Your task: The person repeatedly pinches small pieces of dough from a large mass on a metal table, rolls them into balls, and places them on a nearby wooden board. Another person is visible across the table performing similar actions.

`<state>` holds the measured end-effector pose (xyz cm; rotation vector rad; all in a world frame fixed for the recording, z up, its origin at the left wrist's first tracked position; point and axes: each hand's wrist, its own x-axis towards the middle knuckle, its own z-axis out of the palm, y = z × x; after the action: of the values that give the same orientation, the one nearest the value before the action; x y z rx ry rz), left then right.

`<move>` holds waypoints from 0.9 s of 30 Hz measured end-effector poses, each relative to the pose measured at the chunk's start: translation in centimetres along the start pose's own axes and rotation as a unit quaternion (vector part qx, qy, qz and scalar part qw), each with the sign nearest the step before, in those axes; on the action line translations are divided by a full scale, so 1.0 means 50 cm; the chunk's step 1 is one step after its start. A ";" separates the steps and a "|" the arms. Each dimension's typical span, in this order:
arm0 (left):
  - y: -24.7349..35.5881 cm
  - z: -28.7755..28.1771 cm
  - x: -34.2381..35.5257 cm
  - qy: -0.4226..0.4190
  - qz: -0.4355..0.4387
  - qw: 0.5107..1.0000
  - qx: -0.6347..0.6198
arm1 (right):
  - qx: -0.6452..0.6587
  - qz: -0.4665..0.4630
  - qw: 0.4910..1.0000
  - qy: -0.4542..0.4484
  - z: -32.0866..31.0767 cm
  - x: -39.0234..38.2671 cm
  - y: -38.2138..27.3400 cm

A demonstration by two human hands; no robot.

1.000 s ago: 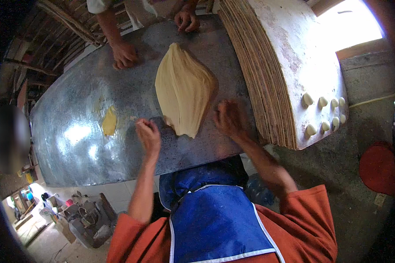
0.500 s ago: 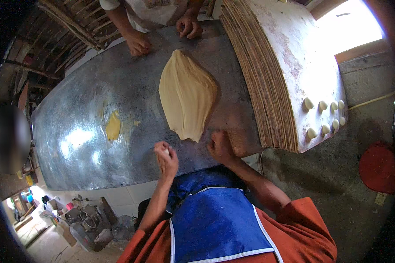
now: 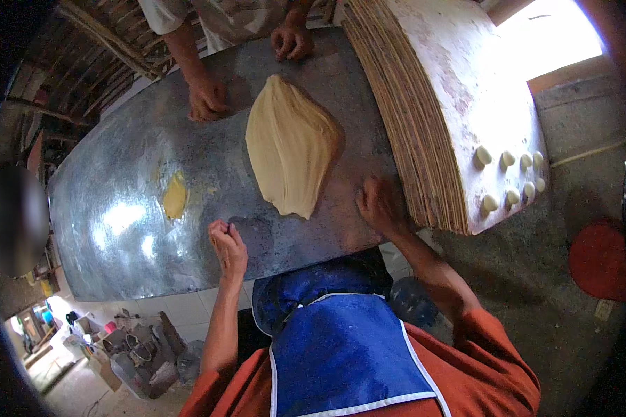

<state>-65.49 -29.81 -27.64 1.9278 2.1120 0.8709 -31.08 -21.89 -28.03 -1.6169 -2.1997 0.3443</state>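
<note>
By the table's (image 3: 118, 174) near edge, left hand (image 3: 228, 244) and right hand (image 3: 380, 207) curl their fingers beside dough (image 3: 292, 149); whether they hold anything, I cannot tell.

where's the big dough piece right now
In the head view, the dough lies near mid-picture on the table, between the yellow patch on its left and the board stack on its right.

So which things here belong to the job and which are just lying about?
Seemingly in use:
pale yellow, ridged doughy mass
shiny grey tabletop under it
small white rounded lumps, possibly
stack of brown-edged boards, possibly

Seemingly lying about:
flat, round red object
translucent plastic container, lower left
</note>
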 end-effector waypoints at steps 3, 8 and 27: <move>-0.010 -0.020 -0.008 -0.001 -0.033 0.999 -0.037 | -0.066 -0.068 0.992 0.078 0.031 -0.005 -0.008; 0.001 -0.106 0.020 -0.154 0.109 0.982 -0.005 | 0.225 0.094 0.946 -0.215 0.014 -0.048 0.028; 1.275 0.168 0.483 -0.196 0.591 0.657 -0.425 | 0.131 0.096 0.852 0.497 -0.812 -0.127 0.212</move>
<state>-10.41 -3.97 4.27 2.3026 -0.1482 1.0919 -2.25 -25.94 2.85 -1.3851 -1.1522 -0.1399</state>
